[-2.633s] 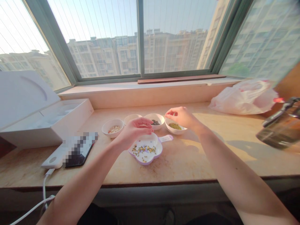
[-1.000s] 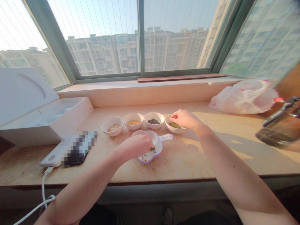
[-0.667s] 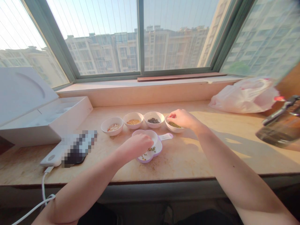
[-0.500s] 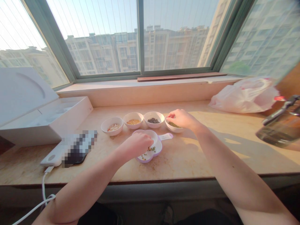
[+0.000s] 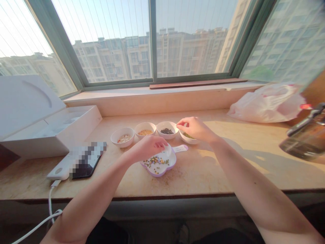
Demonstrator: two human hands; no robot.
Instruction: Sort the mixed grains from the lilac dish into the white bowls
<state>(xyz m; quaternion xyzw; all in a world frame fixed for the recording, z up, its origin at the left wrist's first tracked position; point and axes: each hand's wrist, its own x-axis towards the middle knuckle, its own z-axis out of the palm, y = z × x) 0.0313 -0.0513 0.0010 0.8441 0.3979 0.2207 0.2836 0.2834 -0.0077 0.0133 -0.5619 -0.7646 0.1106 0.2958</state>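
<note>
While level, dish (image 5: 168, 154) with handle (image 5: 180, 148) rightward

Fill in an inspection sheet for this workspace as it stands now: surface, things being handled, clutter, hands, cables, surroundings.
Surface: pale, mottled counter, partly sunlit.
Handled things: purple-rimmed dish with mixed grains; behind it, four white bowls in a row, holding pale pieces, yellow grains, dark grains and green grains.
Clutter: open white box, power bank, phone, plastic bag, see-through container.
Left hand: over the dish, fingers curled; grip unclear.
Right hand: over the rightmost bowl, fingers pinched; contents unclear.
Cables: white cable, plugged into the power bank, hanging past the counter's front edge.
Surroundings: windows, buildings outside.
</note>
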